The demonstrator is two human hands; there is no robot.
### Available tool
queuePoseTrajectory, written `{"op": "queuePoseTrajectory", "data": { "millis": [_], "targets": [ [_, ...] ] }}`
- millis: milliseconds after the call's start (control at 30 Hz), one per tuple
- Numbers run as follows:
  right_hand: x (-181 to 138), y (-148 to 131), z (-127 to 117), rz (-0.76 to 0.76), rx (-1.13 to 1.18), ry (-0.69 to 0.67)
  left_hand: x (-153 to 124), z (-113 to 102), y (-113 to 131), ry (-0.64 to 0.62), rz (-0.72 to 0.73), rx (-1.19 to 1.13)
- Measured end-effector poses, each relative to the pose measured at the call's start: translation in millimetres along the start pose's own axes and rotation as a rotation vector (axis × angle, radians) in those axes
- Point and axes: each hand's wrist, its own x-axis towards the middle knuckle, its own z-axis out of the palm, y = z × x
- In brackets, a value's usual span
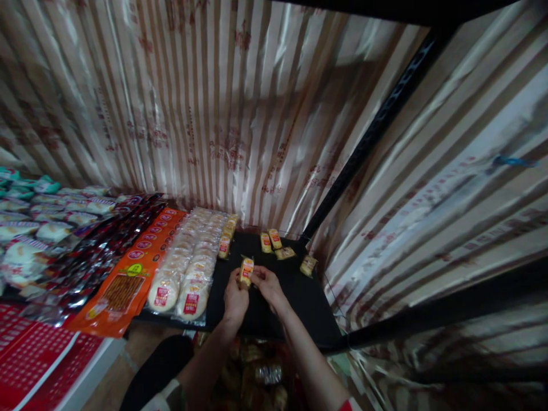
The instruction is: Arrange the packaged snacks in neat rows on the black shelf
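My left hand (235,298) and my right hand (267,285) are both closed on one small yellow snack packet (246,270), held just above the black shelf (299,297). A row of the same small packets (225,244) runs along the shelf to the left of it. Two more small packets (270,240) stand farther back, and other loose packets (307,265) lie to the right near the shelf's corner.
Clear bags of round white cakes (180,279) and orange snack bags (128,279) fill the shelf to the left, with dark and white packets (51,234) beyond. A black upright post (372,137) stands at the right. Striped shiny sheeting (222,103) covers the walls. A box of packets (257,371) sits below.
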Motion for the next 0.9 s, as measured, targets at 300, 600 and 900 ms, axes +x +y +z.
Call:
{"op": "queuePoseTrajectory", "data": {
  "millis": [300, 600, 900],
  "targets": [
    [27, 0, 36, -0.166, -0.006, 0.069, -9, -14, 9, 0.146, 0.055, 0.091],
    [44, -6, 69, -0.272, -0.222, 0.089, 1, -24, 7, 0.166, 0.137, 0.039],
    [48, -9, 78, -0.295, -0.295, 0.107, 7, -23, 7, 0.116, 0.039, -0.119]
  ]
}}
